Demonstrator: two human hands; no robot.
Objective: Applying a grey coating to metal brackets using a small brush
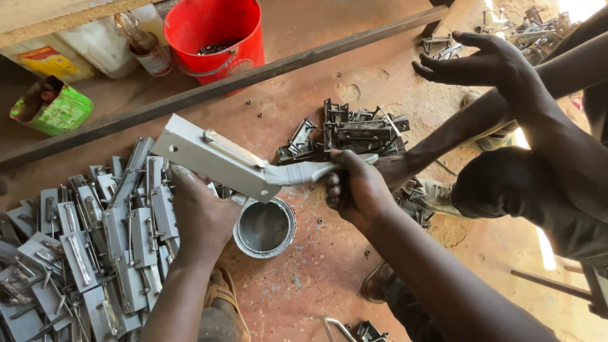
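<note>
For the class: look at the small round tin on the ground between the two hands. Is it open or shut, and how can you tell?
Open. The tin has no lid on it, and grey paint shows inside its rim.

- The place was a rough metal workshop, with work done low on a bare reddish floor (329, 278) marked by dust and paint specks.
- A heap of grey-painted metal latch plates (82, 247) lay at the left, and unpainted metal fittings (354, 130) were piled further off.
- A small tin of grey paint (264, 227), a red bucket (218, 38) and a long steel bar (209, 88) stood nearby.
</note>
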